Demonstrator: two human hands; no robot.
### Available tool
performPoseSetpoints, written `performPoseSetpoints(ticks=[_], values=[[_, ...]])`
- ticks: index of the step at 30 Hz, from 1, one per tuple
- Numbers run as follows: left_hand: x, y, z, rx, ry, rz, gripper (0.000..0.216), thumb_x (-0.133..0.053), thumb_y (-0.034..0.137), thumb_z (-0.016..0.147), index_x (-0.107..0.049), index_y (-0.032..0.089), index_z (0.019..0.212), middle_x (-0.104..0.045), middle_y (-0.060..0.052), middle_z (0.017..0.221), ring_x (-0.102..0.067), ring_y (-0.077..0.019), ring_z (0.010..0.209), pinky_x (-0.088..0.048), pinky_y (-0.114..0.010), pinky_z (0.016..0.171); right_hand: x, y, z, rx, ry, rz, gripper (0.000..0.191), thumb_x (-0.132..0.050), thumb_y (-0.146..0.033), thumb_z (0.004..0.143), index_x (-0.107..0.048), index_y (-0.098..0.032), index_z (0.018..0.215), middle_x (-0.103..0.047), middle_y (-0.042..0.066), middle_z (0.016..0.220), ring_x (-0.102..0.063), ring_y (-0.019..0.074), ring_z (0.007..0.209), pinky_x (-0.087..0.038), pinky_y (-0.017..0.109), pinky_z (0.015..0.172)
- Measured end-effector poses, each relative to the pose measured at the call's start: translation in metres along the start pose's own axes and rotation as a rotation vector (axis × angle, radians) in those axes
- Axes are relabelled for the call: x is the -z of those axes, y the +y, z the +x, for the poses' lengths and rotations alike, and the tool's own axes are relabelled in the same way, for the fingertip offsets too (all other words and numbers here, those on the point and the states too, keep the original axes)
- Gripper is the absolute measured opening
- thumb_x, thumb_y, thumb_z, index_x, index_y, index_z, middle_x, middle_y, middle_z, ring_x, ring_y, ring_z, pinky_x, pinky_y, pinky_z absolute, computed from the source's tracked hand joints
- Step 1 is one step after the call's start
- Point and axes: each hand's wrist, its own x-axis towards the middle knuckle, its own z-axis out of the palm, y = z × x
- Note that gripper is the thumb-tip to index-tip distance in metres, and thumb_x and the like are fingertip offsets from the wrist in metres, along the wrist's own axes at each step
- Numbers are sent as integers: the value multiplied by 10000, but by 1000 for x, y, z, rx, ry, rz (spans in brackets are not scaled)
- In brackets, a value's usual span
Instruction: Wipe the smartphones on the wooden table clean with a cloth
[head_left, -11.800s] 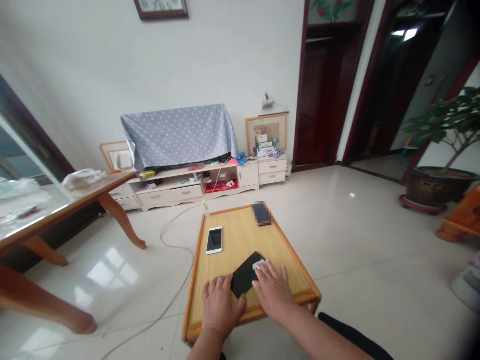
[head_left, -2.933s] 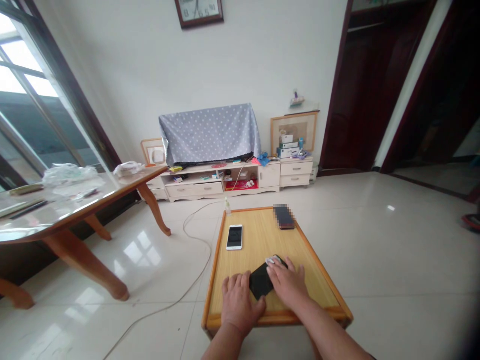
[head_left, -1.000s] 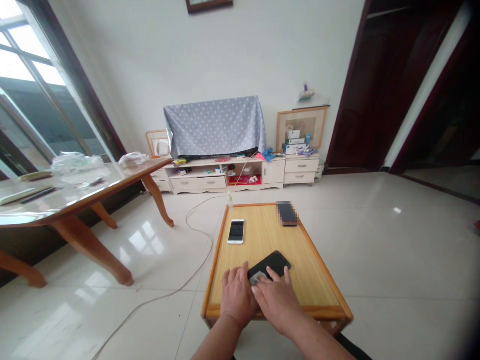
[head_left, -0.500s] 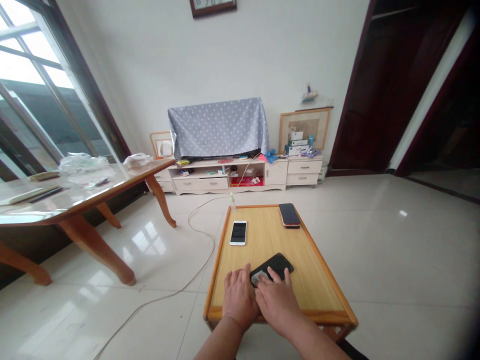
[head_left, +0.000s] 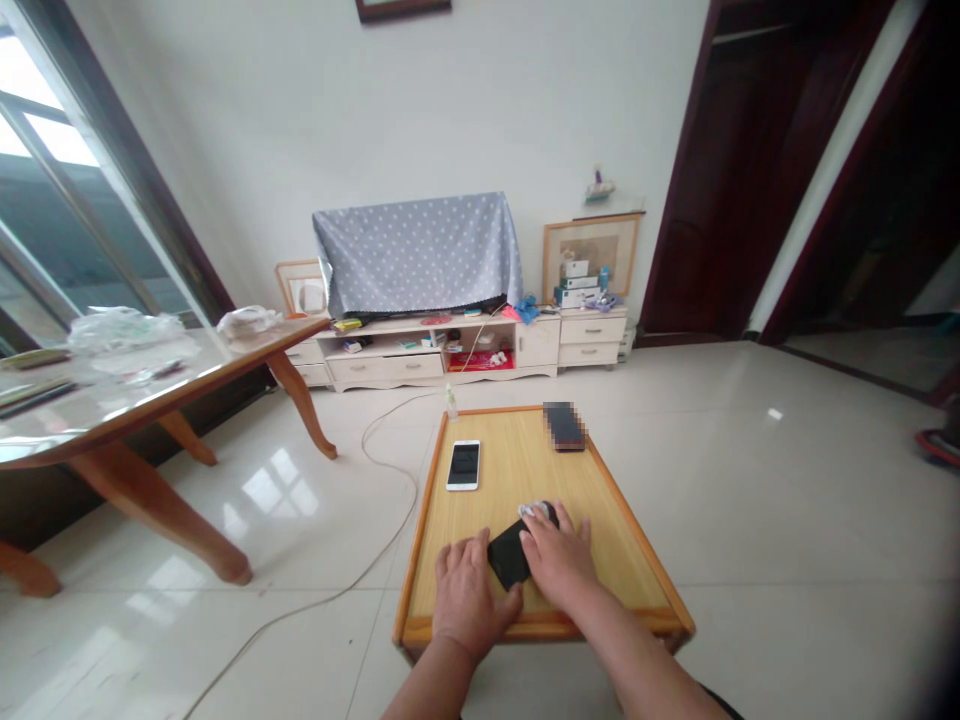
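A black phone [head_left: 508, 555] lies slantwise on the near part of a low wooden table [head_left: 607, 530]. My left hand [head_left: 466, 592] rests flat beside the phone's near left end, thumb against its edge. My right hand [head_left: 559, 556] lies over the phone's far half, fingers pressing a small white cloth [head_left: 531, 510] onto its far end. A white phone [head_left: 463, 465] lies face up at the table's left. A dark phone [head_left: 564, 426] sits at the far right corner.
A small bottle [head_left: 451, 401] stands on the floor at the table's far left corner. A white cable [head_left: 375, 545] trails over the tiled floor on the left. A large wooden dining table [head_left: 112, 400] stands left; a TV cabinet [head_left: 420, 350] lines the wall.
My right hand with the cloth has slid from the phone's near end up to its far end. My left hand still rests by the near end.
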Motion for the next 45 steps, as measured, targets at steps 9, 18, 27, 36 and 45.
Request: performPoseSetpoints(ticks=[9,18,27,36,45], values=[[2,2,0,-4,11,15,757,-643,521,725,-487,174,1379,-630,-109,1270,-498,-292,1235,-169,-442,1172,8,9,2,-76,9,-8,500,-271,-446,1016,-470,-340,1463,-432,13,1548,-186,368,1487,-37,715,1132],[7,-1,-2,-15,-39,2,564,-534,303,794,-518,207,1350,-628,-96,1293,-473,-256,1275,-163,-413,1165,2,-24,-41,255,-114,79,475,-228,-449,1033,-514,-413,1410,-522,-37,1479,-258,325,1474,-18,687,1153],[8,0,-10,-4,-15,8,443,-490,358,835,-584,282,1261,-638,-58,1290,-446,-272,1306,-57,-528,1189,8,-32,-42,187,-62,74,485,-226,-507,1025,-482,-433,1431,-501,-40,1493,-252,363,1474,-29,718,1139],[35,6,-13,55,-184,58,615,-509,368,747,-557,247,1348,-614,-93,1350,-397,-317,1379,71,-601,1194,23,-34,-72,154,-148,66,427,-292,-493,1003,-672,-483,1199,-582,-66,1410,-306,403,1446,-21,778,1101],[40,-10,-15,-23,-222,-3,588,-531,349,711,-589,287,1293,-631,-78,1292,-439,-312,1337,77,-642,1179,11,-51,-75,71,-141,19,414,-359,-504,961,-578,-528,1312,-534,-75,1450,-273,397,1457,-64,761,1117]])
